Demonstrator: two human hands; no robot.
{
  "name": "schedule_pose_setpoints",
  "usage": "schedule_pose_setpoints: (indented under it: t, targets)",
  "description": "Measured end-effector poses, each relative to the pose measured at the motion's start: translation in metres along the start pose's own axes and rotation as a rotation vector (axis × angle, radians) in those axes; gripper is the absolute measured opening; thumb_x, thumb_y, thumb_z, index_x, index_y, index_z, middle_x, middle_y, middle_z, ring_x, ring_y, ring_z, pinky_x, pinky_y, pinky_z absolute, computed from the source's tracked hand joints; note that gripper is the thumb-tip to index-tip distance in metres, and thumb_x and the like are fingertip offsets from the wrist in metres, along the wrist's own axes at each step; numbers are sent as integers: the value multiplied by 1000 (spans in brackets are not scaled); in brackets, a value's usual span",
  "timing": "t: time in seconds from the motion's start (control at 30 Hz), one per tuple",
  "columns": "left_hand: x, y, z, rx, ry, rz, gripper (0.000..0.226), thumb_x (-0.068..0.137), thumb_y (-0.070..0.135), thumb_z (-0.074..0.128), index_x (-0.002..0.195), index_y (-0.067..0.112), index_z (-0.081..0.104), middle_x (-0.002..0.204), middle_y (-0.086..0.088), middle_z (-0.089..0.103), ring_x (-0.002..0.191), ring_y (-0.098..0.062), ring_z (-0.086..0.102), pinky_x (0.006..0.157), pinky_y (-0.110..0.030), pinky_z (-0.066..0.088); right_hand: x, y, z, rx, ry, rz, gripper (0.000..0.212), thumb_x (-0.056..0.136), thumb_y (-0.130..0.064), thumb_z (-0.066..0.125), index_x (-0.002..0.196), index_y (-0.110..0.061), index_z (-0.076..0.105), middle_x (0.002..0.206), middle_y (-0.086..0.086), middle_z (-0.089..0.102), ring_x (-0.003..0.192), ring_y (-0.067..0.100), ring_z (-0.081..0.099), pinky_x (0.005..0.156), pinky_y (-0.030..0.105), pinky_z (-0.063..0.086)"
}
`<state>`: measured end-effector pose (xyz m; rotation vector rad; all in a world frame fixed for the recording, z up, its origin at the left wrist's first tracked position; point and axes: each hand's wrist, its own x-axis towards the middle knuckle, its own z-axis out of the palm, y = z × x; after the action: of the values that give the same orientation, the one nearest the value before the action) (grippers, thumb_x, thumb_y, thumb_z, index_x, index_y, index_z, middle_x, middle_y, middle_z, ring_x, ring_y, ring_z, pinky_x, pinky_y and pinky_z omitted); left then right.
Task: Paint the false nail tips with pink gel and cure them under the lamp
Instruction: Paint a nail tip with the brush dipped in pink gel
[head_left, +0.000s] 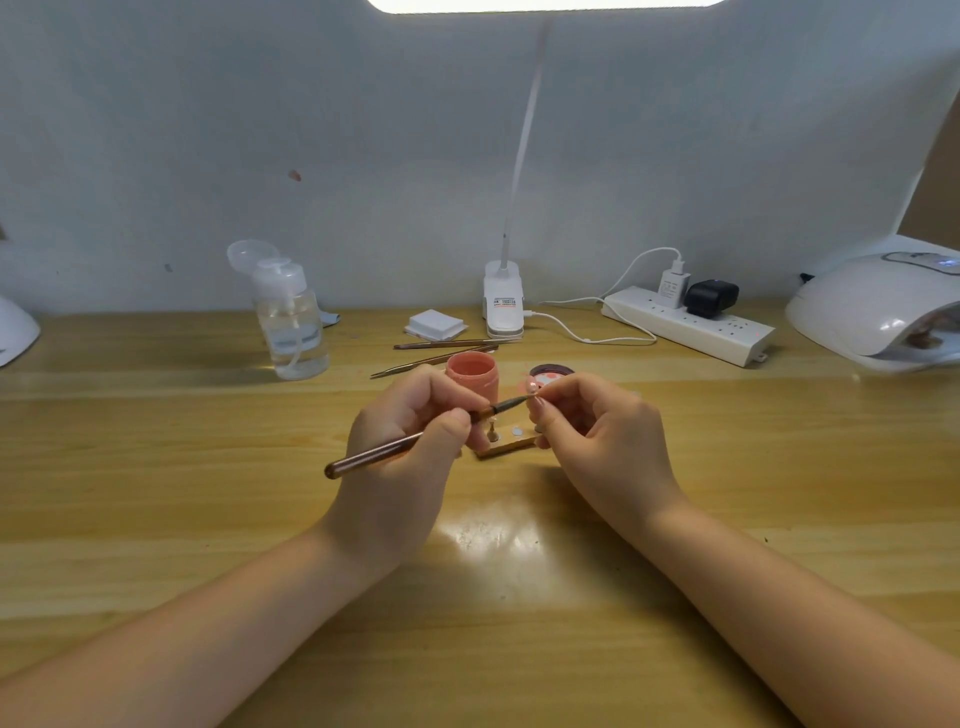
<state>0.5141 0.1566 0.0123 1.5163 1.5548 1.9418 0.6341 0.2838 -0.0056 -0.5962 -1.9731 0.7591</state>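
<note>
My left hand (415, 431) grips a copper-coloured gel brush (400, 447) like a pen, with its bristles pointing right. The brush tip touches a small pink false nail tip (534, 387) that my right hand (592, 431) pinches between thumb and forefinger, apparently on a small stand. Below the hands lies a wooden holder strip (506, 446) with a metal peg and a round magnet. An open pink gel jar (471, 373) stands behind my left hand, and its lid (551, 372) lies beside it. The white curing lamp (878, 306) sits at the far right.
A clear pump bottle (291, 317) stands at the left. Tweezers and another tool (441, 349) lie behind the jar, near a stack of white pads (435, 325). A clip desk lamp (503, 306) and a power strip (685, 325) with chargers line the back wall.
</note>
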Motion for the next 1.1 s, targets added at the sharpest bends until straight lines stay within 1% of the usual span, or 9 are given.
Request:
schedule_pose_setpoints:
  t: [0.13,0.23,0.4,0.57,0.7,0.83,0.93,1.0,1.1]
  targets:
    - [0,0,2,8,30,4,15,86,11,50,90,9,65,79,-4,71,75,-7,66,67,-13,46,0,0,0,-16,13,-8,8,86,-15,69,92,-10,72,76,1,70,70,16,67,68,42,56]
    - [0,-1,3,16,-10,-39,16,83,13,54,93,10,67,83,-6,73,80,-11,68,66,-13,47,-1,-1,0,-32,24,-21,7,86,-14,70,92,-10,72,75,0,70,69,15,67,68,42,56]
    - [0,1,0,-16,-1,-11,15,79,7,50,83,8,64,70,-4,69,69,-11,66,64,-14,47,0,-1,0,-37,26,-15,8,86,-14,70,91,-9,72,75,2,70,69,16,67,69,42,56]
    - [1,0,3,23,16,-30,17,84,13,53,92,10,67,82,-6,73,80,-11,68,67,-14,47,-1,-2,-1,-30,30,-24,7,86,-13,70,91,-8,72,75,2,70,69,16,67,69,42,56]
    - [1,0,-1,14,-1,-30,16,77,9,50,78,7,66,65,-2,68,69,-15,64,68,-22,48,-1,-3,-1,-34,21,-18,8,86,-13,69,91,-8,72,74,1,70,69,16,67,69,42,55]
    - [2,0,0,7,68,-19,16,82,12,50,84,13,65,71,3,70,73,-8,65,69,-15,46,-1,-3,-1,-26,14,-25,9,86,-14,69,92,-8,72,76,2,70,70,16,67,69,42,55]
    - [2,1,1,3,38,-48,16,84,13,52,89,12,67,79,-1,73,79,-7,67,69,-12,47,-1,-2,-1,-19,5,-19,9,87,-14,69,93,-8,72,77,1,70,71,16,67,70,42,55]
    - [2,2,1,-1,9,-50,17,81,10,51,85,6,67,74,-4,72,74,-11,68,67,-14,48,0,-1,-1,-8,1,-6,9,87,-14,69,94,-9,72,77,2,70,72,17,67,70,43,56]
    - [2,4,0,-40,43,-34,17,78,8,48,79,4,64,66,-2,68,65,-8,65,63,-13,48,0,-1,-1,15,-7,14,10,87,-14,68,96,-11,71,78,1,70,73,15,68,71,41,57]
